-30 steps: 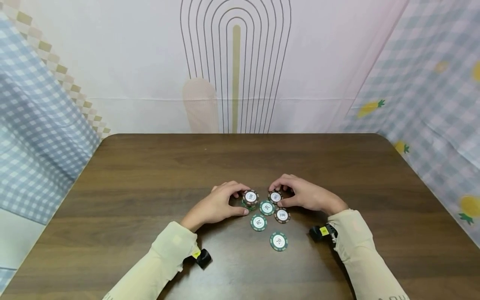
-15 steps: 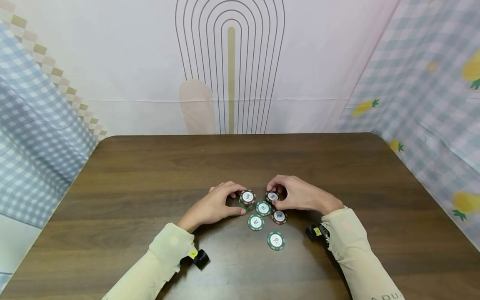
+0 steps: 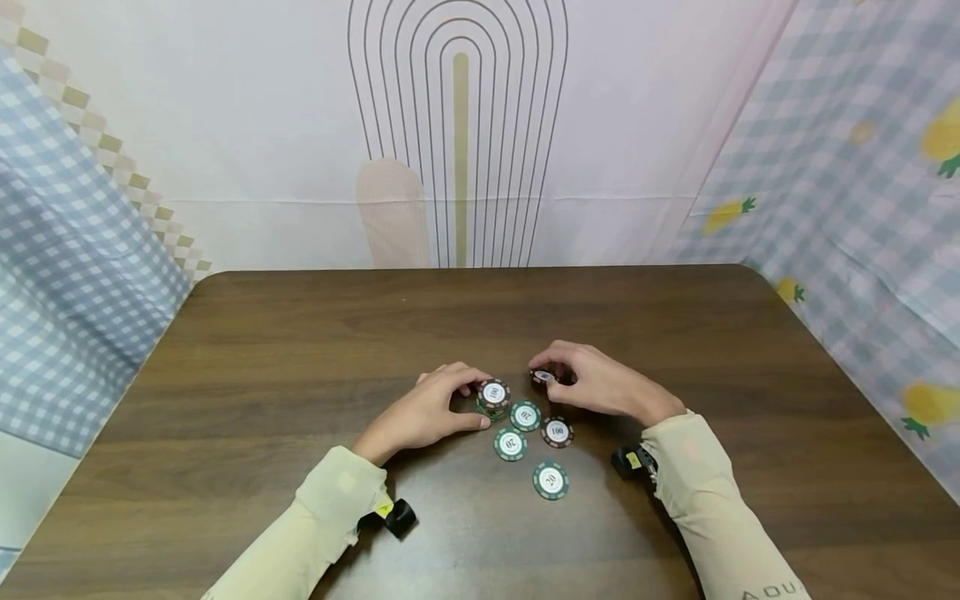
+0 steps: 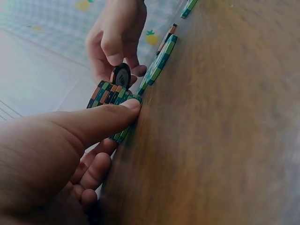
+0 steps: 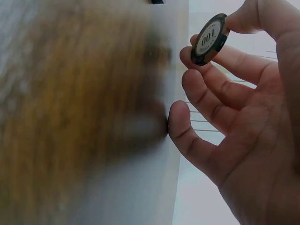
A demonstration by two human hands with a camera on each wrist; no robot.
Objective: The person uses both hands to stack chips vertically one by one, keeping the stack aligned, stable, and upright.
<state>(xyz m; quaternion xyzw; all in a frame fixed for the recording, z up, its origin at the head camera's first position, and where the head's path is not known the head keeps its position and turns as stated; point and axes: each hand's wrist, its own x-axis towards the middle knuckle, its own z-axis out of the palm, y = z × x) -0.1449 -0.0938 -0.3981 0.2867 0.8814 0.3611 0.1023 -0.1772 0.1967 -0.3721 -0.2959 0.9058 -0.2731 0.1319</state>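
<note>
A short stack of poker chips (image 3: 493,395), green below with a black 100 chip on top, stands on the brown table. My left hand (image 3: 420,414) holds it from the left, thumb at the near side and fingers at the far side. In the left wrist view the thumb lies along the edge of the stack (image 4: 110,93). Right of the stack, my right hand (image 3: 603,382) pinches a black 100 chip (image 5: 209,40) between thumb and fingertips. The right wrist view shows this chip raised off the table and tilted, its other fingers spread loosely.
Three green 20 chips lie loose: one close to the stack (image 3: 526,416), one nearer (image 3: 511,444) and one nearest the front (image 3: 551,480). A black 100 chip (image 3: 557,432) lies flat below my right hand. A printed cloth (image 3: 637,125) hangs behind the table (image 3: 315,325).
My right hand has closed on the black chip, lifted it off the table and tilted it. The left hand stays at the stack. The head view has shifted slightly.
</note>
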